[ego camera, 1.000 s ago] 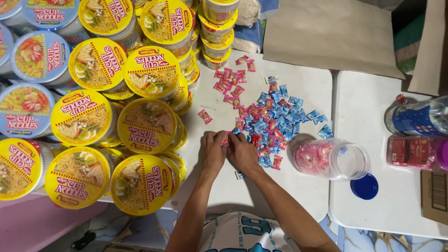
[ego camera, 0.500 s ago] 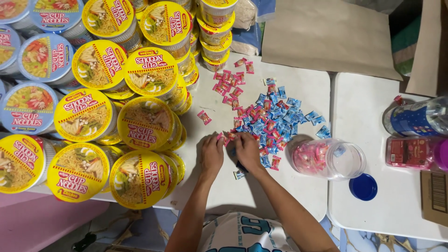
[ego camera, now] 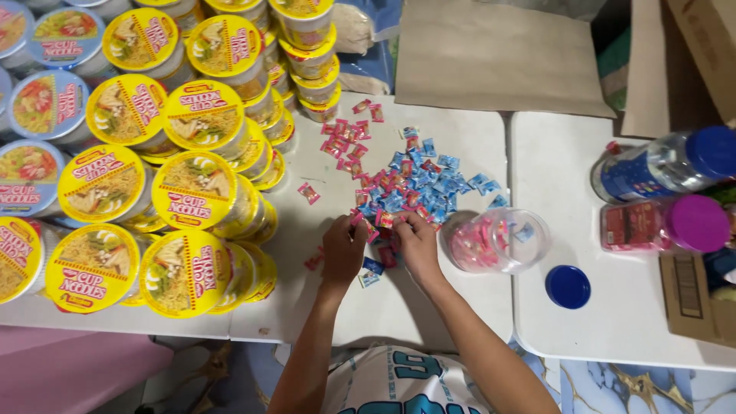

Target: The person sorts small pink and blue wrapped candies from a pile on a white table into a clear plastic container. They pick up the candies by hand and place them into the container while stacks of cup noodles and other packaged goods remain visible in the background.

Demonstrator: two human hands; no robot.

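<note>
Both hands low on the white table (ego camera: 460, 322), knuckles up, fingertips pointing far. Left hand (ego camera: 343, 249) and right hand (ego camera: 418, 244) sit just beside each other at the near edge of the heap of small wrapped candies (ego camera: 406, 184), pink and blue mixed. Fingers of each hand curled and drawn together onto the nearest pink wrappers; whether a piece is actually pinched I cannot tell (fingertips hidden by the backs of the hands). A few loose wrappers lie under and near the palms, one blue piece (ego camera: 373, 266) between the wrists.

Heap spreads far and right of the fingertips. One stray pink candy (ego camera: 309, 192) sits left, apart from the rest.

Right of the right hand: clear plastic jar (ego camera: 498, 241) on its side, pink candies inside, just beside the knuckles. Blue lid (ego camera: 568, 287) near right of it. Stacked yellow noodle cups (ego camera: 192, 192) fill the left
</note>
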